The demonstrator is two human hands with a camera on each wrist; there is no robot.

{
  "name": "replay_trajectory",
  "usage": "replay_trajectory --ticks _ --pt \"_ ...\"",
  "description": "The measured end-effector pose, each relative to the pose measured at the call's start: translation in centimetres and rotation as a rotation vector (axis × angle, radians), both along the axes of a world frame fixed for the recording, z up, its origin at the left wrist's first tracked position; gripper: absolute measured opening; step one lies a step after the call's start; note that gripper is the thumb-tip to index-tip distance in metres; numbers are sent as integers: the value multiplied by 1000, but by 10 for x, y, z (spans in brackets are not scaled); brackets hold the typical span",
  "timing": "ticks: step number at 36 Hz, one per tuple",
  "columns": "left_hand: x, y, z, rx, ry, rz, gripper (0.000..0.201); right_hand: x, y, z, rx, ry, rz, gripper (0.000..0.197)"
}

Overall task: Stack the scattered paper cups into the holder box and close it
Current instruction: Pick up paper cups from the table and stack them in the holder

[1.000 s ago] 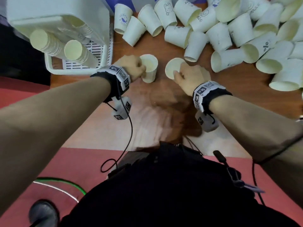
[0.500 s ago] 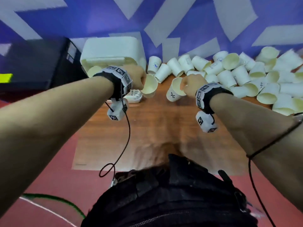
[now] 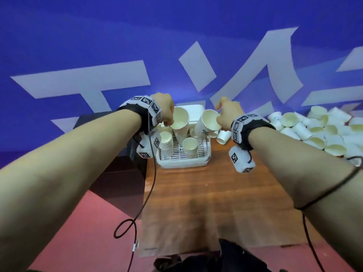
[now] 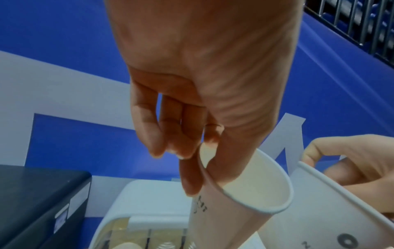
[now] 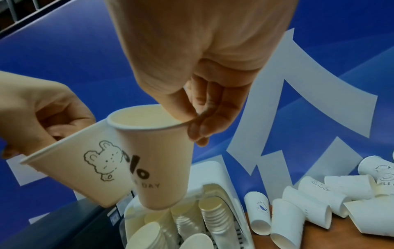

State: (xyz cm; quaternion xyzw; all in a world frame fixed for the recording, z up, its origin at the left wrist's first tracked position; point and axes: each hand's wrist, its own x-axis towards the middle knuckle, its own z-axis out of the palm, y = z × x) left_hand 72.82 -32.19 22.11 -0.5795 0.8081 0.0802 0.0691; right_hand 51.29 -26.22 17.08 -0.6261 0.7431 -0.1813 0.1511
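Note:
My left hand (image 3: pixel 168 118) pinches the rim of a white paper cup (image 3: pixel 181 122), thumb inside the mouth, as the left wrist view shows (image 4: pixel 245 202). My right hand (image 3: pixel 221 118) pinches the rim of a second cup (image 3: pixel 206 124) with dark lettering (image 5: pixel 160 160). Both cups hang tilted, side by side, just above the white holder box (image 3: pixel 184 164). The box's lid (image 3: pixel 193 111) stands open behind them. Stacks of nested cups (image 3: pixel 166 143) lean inside the box (image 5: pixel 213 217). The left hand's cup (image 5: pixel 85 168) bears a bear drawing.
A heap of loose cups (image 3: pixel 318 132) lies on the right of the wooden table (image 3: pixel 196 203). One cup (image 3: pixel 224 136) lies beside the box. A black case (image 3: pixel 117 173) stands left of the table. A blue wall rises close behind. A black cable (image 3: pixel 149 185) hangs from my left wrist.
Both hands lifted their cups off the table and carried them up and back over the holder box. The head view tilted upward.

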Motion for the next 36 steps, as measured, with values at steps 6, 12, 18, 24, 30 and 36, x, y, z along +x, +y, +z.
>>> replay_trajectory --ticks 6,12,18,24,30,36 --pt "7 1 17 -113 21 30 22 14 -1 26 31 86 79 25" --pt "3 -7 24 -130 40 25 19 12 -18 38 14 51 61 22" --pt "1 -14 18 -142 97 89 9 14 -38 27 16 -7 48 19" --pt "7 -28 -4 -85 134 181 13 20 -52 -4 102 48 112 10" --pt "15 -38 -37 -33 102 228 15 19 -61 -45 176 43 119 11" --pt "21 -44 -60 25 85 238 25 14 -72 -73 219 -6 114 18"
